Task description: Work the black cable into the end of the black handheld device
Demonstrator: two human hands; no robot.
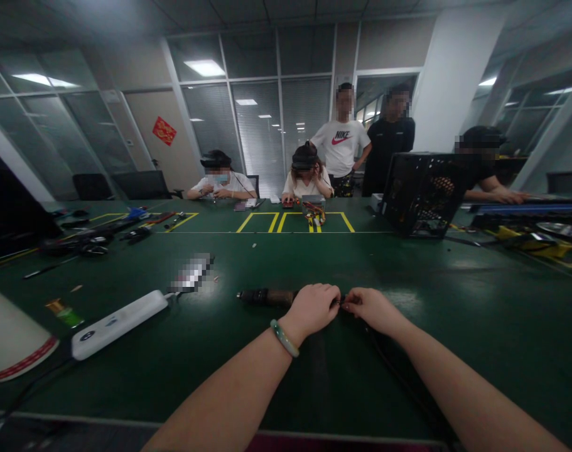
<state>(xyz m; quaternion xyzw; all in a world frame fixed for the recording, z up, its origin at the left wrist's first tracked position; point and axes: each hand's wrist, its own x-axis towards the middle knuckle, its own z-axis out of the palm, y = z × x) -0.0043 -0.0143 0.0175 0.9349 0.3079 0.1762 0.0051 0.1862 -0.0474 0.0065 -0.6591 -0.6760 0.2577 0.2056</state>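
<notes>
A dark tool with a brown cylindrical handle (pixel 267 296) lies on the green table (pixel 314 263) in front of me. My left hand (pixel 312 307), with a green bangle on its wrist, is closed over the tool's right end. My right hand (pixel 370 307) pinches a small dark part at the same end, fingertips touching those of the left. A black cable (pixel 389 361) runs from under my right hand toward me. What the fingers grip is too small to make out clearly.
A white power strip (pixel 118 323) lies to the left, with a white and red cup (pixel 12 342) beyond it. Tools lie at far left. A black computer case (pixel 420 191) stands at right. Several people sit or stand at the far side.
</notes>
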